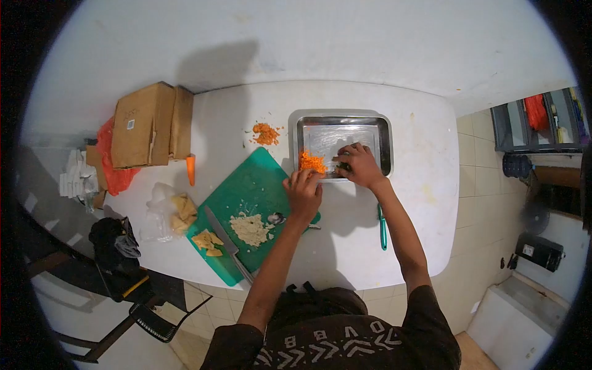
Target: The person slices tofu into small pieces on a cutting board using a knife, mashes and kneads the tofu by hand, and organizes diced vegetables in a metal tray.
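A rectangular metal tray [386, 148] lies on the white table. Diced orange pieces [312, 161] sit in its near left corner. At that corner rests my left hand [303, 190], its fingers bent over the tray's rim beside the pieces; whether it holds any is unclear. Inside the tray, my right hand [359, 165] has its fingers curled over something dark green, too small to name. Left of the tray is a green cutting board [259, 172] with a pale chopped heap [251, 229], a spoon [276, 218], a knife [222, 234] and yellowish pieces [208, 242].
Orange peelings [266, 134] lie behind the board. A carrot [190, 169], cardboard boxes [145, 126], a red bag [120, 176] and a clear plastic bag [159, 213] are at the left. A green-handled tool [383, 231] lies in front of the tray. A wall borders the table's back.
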Tool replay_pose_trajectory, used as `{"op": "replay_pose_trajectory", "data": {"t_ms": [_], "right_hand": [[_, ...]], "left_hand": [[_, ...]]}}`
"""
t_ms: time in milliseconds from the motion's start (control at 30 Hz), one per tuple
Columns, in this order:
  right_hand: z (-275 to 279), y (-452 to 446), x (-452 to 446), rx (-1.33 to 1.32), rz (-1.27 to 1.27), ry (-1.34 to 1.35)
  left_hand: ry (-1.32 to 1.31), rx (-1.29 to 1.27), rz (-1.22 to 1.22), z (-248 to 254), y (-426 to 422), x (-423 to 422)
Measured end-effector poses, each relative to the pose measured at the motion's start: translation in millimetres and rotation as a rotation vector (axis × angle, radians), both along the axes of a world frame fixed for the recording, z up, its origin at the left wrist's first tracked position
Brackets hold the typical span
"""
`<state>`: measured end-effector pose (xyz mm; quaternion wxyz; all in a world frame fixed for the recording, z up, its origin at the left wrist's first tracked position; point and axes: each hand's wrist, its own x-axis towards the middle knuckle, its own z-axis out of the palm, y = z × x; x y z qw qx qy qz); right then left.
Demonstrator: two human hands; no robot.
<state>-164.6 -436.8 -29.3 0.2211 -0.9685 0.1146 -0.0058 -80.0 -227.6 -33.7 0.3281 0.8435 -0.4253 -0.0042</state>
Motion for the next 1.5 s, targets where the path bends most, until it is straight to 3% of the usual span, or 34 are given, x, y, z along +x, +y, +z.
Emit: {"op": "replay_pose_trajectory", "data": {"t_ms": [233, 300, 433, 533, 733, 833, 900, 1033, 1100, 1333, 1400, 1500], "right_hand": [[-9.2, 3.6, 8.7, -0.038, -0.012, -0.011], [-3.4, -3.0, 8.1, -0.022, 0.048, 0.193], [4.1, -5.6, 3.7, -0.012, 0.005, 0.124], [4.7, -4.1, 2.8, -0.007, -0.06, 0.002], [3.3, -8.0, -1.4, 0.004, -0.04, 0.155], [2.6, -7.8, -6.9, 0.012, -0.077, 0.051], [-0.3, -4.6, -10.2, 0.029, -0.18, -0.052], [-5.2, 8.1, -14.4, -0.01, -0.271, -0.043], [-7.5, 13.8, -16.6, -0.013, -0.311, -0.013], [-8.2, 38.9, -32.7, 0.023, -0.367, -0.009], [-6.7, 54.0, -41.3, 0.018, -0.423, -0.034], [-5.1, 78.4, -53.3, 0.005, -0.488, -0.002]], "left_hand": [[0.022, 0.049, 0.054, 1.9, 14.6, 3.8], [0.051, 0.069, 0.063, 3.2, 17.9, 4.9], [0.068, 0.131, 0.108, 11.1, 20.3, 1.8], [0.046, 0.092, 0.13, 11.6, 14.9, 5.2], [0.069, -0.092, 0.029, -0.1, 5.2, 21.9], [0.004, 0.006, 0.193, -4.9, 0.7, 43.7], [0.12, 0.083, 0.228, -2.4, -3.2, 60.3], [0.235, 0.185, 0.178, 0.8, -13.2, 77.5], [0.388, 0.403, 0.143, 2.2, -18.3, 81.9], [0.357, 0.385, 0.113, 9.8, -9.6, 74.1], [0.392, 0.534, 0.112, 14.7, -5.0, 70.9], [0.357, 0.518, 0.091, 20.4, 3.1, 63.8]]}}
